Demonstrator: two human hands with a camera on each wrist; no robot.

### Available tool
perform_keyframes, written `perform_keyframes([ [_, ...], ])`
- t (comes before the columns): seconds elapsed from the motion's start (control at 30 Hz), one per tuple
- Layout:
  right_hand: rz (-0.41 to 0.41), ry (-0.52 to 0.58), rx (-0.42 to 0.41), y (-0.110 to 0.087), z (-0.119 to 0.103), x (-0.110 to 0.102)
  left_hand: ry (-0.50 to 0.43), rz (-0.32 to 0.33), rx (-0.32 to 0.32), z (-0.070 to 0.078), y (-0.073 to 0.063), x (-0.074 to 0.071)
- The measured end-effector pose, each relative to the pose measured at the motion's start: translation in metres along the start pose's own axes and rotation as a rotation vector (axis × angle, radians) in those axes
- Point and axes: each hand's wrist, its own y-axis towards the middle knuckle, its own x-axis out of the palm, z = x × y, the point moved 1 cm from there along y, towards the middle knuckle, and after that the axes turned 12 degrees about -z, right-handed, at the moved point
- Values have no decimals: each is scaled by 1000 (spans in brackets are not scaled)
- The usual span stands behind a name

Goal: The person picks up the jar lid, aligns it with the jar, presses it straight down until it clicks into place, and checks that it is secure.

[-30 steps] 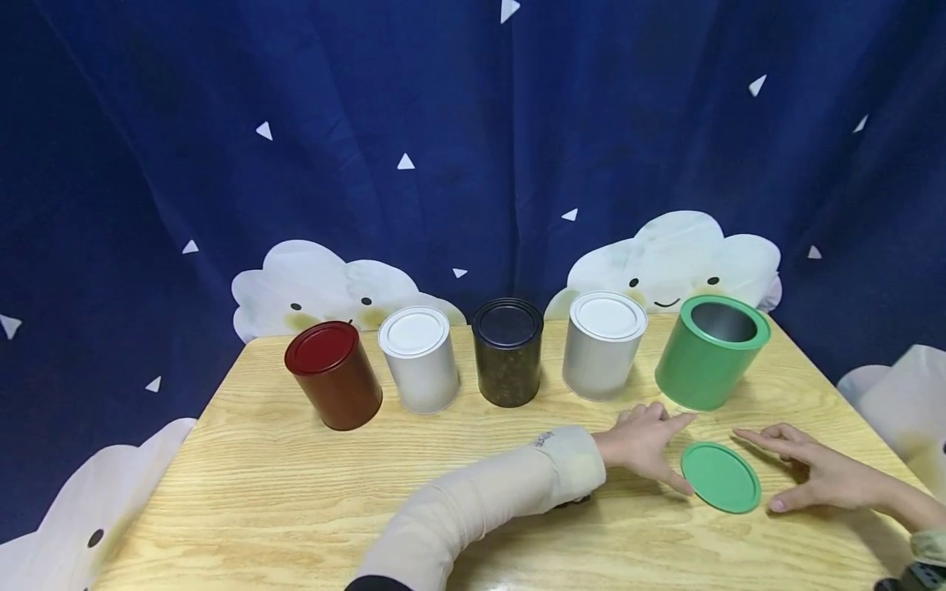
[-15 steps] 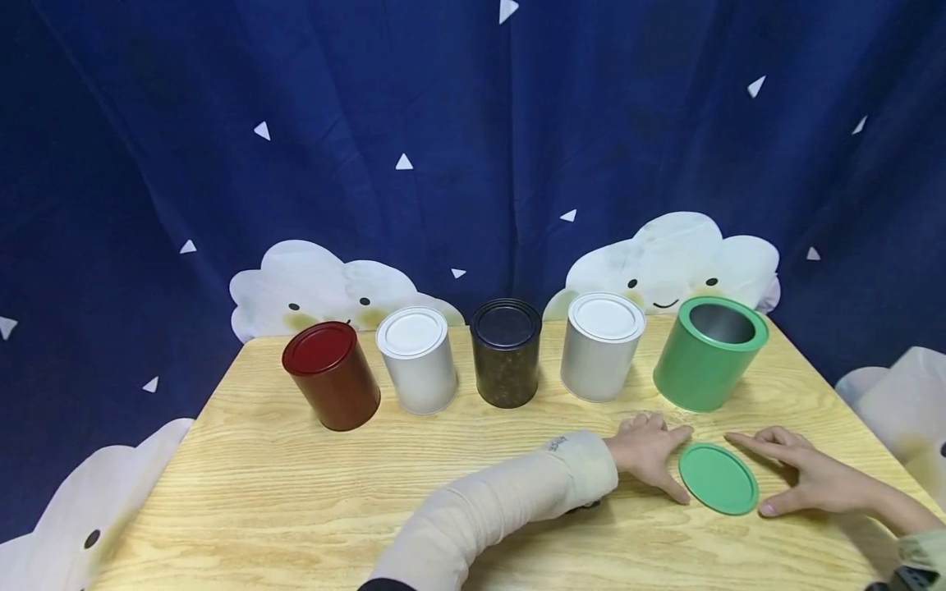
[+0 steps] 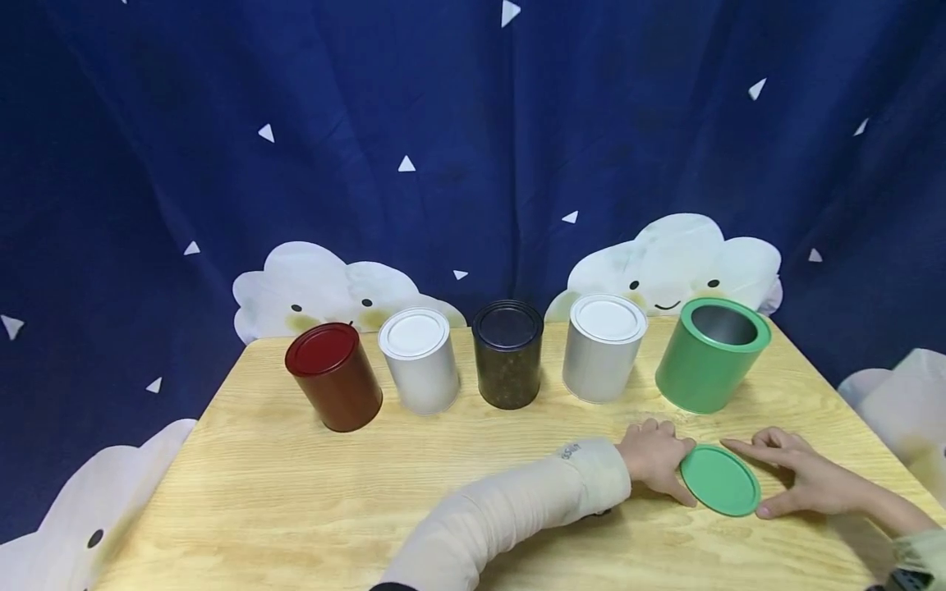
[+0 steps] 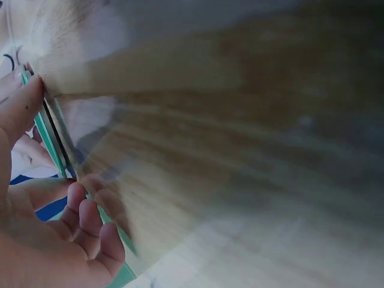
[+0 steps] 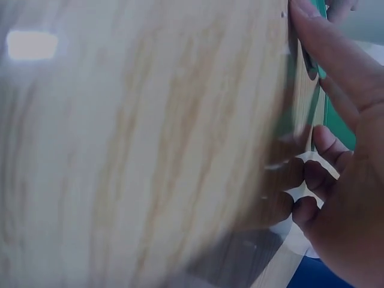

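Note:
A round green lid (image 3: pixel 720 481) lies near the right side of the wooden table, in front of the green can (image 3: pixel 705 369), whose top is uncovered. My left hand (image 3: pixel 656 461) holds the lid's left edge between thumb and forefinger. On the opposite edge, my right hand (image 3: pixel 801 476) does the same. The left wrist view shows the lid (image 4: pixel 51 141) edge-on between the thumb and forefinger of the left hand (image 4: pixel 54 234), the other fingers curled near the tabletop. In the right wrist view the thumb of the right hand (image 5: pixel 354 150) meets the green rim.
Left of the green can stand a white can (image 3: pixel 602 361), a black can (image 3: pixel 508 365), a second white can (image 3: pixel 421 373) and a dark red can (image 3: pixel 340 386), all lidded. The table (image 3: pixel 296 509) has a glossy wood-grain top. A dark blue curtain (image 3: pixel 369 123) hangs behind.
My left hand has moved right until its fingers meet the lid's edge. The right hand has shifted slightly left against the lid. The lid and cans stay in place.

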Motion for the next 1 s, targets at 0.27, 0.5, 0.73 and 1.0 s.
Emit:
perform_keyframes([
  [0.27, -13, 52, -43, 5, -4, 2, 11, -1, -45, 5, -3, 3],
  [0.5, -8, 61, -40, 5, -6, 1, 37, -15, -46, 5, -2, 3],
  [0.73, -22, 122, -63, 1, -5, 3, 39, -10, -13, 6, 3, 9],
  [1.0, -124, 294, -60, -5, -5, -10, 30, 8, 129, 4, 4, -1],
])
